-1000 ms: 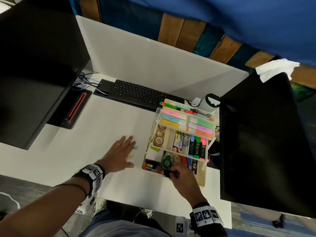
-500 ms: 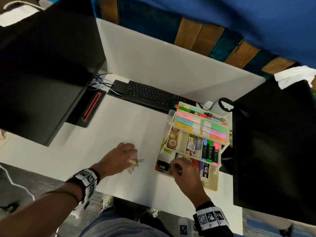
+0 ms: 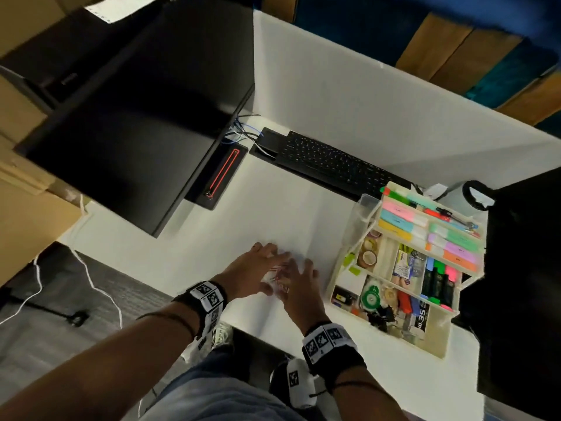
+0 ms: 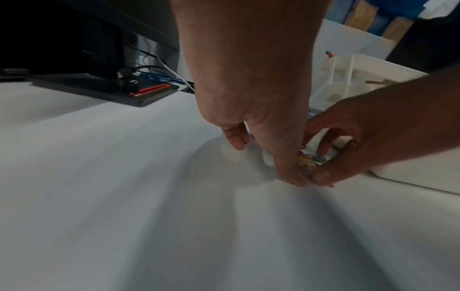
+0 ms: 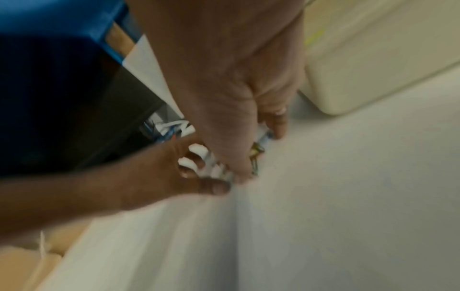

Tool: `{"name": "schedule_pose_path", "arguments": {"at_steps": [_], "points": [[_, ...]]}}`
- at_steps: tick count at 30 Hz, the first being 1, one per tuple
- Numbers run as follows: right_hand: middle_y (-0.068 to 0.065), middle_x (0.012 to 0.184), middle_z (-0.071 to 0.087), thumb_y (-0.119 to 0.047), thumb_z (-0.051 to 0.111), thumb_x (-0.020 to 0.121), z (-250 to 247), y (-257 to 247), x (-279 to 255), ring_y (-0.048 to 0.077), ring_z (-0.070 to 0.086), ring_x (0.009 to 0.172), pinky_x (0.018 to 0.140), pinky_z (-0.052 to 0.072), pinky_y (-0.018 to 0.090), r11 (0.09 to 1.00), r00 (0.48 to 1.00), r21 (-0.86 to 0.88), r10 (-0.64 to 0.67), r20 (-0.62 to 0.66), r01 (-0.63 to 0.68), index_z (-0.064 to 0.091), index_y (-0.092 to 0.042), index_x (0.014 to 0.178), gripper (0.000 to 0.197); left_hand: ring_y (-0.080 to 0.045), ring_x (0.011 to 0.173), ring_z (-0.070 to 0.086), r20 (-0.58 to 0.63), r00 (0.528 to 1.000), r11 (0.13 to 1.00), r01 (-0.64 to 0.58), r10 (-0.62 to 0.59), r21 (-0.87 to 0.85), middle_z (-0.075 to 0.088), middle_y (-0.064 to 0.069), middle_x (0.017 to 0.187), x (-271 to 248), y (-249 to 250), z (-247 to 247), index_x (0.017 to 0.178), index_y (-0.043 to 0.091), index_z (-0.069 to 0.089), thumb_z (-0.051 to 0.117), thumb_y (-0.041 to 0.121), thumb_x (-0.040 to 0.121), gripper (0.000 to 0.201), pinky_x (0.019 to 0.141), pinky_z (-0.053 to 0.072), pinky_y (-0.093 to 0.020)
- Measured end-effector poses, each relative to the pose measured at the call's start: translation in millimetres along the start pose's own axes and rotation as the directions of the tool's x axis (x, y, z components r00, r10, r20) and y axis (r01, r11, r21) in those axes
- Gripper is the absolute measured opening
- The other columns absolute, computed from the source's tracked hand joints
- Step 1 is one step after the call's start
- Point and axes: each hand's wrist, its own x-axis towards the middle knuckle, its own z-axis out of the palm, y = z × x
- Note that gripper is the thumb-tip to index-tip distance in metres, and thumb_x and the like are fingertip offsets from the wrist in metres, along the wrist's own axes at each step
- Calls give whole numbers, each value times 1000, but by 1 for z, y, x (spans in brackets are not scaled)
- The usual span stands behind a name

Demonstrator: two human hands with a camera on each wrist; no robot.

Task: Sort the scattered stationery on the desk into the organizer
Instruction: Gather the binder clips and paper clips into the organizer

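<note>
A small pile of coloured paper clips [image 3: 279, 273] lies on the white desk [image 3: 273, 214], left of the cream tiered organizer [image 3: 437, 341]. My left hand [image 3: 258, 268] and right hand [image 3: 299, 284] meet over the pile with fingers curled round it, thumbs touching near the desk. In the left wrist view the paper clips [image 4: 308, 160] sit between my left hand [image 4: 268, 157] and right hand [image 4: 331, 157]. The right wrist view is blurred; it shows the paper clips [image 5: 255, 157] under my right hand [image 5: 245, 151]. The organizer holds highlighters, sticky notes, tape rolls and binder clips.
A black keyboard [image 3: 334, 165] lies at the back. A dark monitor [image 3: 136, 117] hangs over the left, its base [image 3: 221, 177] beneath; another monitor [image 3: 522, 268] stands right of the organizer. The desk's front edge [image 3: 255, 326] is just behind my wrists.
My right hand has left the organizer's front compartment and moved left to join the left hand. The left hand went from flat on the desk to curled over the gathered clips.
</note>
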Motion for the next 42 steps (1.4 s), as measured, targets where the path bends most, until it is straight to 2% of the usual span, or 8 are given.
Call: {"name": "schedule_pose_path", "arguments": {"at_steps": [3,7,16,23,31,33,36,42], "points": [[12,119,53,-10,64,97,19,7,1,26,55,101,88,57,41,996,991,-27,-90,-99,88,60,-12,133,37,-20,104,50,6,999,999,-45,45,-8,50,1,120,9,9,-1,129,28,60,83,29,78,55,82,52,-31],[5,105,62,-20,62,102,11,12,4,19,59,93,85,57,37,993,978,33,-106,-177,114,71,-15,114,16,-24,92,60,-64,998,995,-3,-4,-101,59,0,97,14,14,5,97,22,69,65,23,92,6,77,54,-40],[5,90,61,-16,67,98,-3,13,8,23,62,79,73,53,32,987,969,140,-44,-242,80,75,-10,99,10,-27,82,65,-81,982,954,142,-169,-264,66,-3,87,12,1,-5,88,15,75,60,15,95,16,76,53,-37],[-2,82,67,-20,76,94,-41,12,-6,8,63,73,70,51,19,916,935,390,52,-350,95,79,-16,99,8,0,77,63,-215,938,858,137,-273,-494,68,9,77,13,-2,-27,79,11,72,63,-6,86,20,68,44,-9],[-13,84,76,-14,81,90,-124,51,-53,4,70,74,66,50,10,768,827,616,224,-516,176,81,-16,98,8,-9,68,64,-199,944,790,93,-264,-606,70,11,76,25,51,-40,80,21,72,64,3,92,23,64,53,-21],[-8,77,75,-19,80,92,-137,73,-53,4,66,67,66,50,16,705,797,688,311,-517,172,80,-17,93,3,-11,64,64,-182,951,772,81,-249,-631,69,12,76,30,66,-39,81,24,72,64,6,94,23,61,55,-28],[-1,84,78,-18,77,94,-141,107,-44,14,70,75,72,58,34,587,757,793,442,-481,160,79,-16,95,4,-7,72,65,-181,958,770,58,-221,-635,70,19,80,37,88,-38,88,24,75,67,11,96,16,64,53,-19],[-9,94,77,-22,79,92,-138,130,-35,5,73,83,76,64,34,718,749,688,398,-529,105,79,-18,107,16,-4,76,65,-172,967,786,43,-188,-616,71,21,81,46,120,-39,92,20,76,70,13,96,10,69,53,-17]]}}
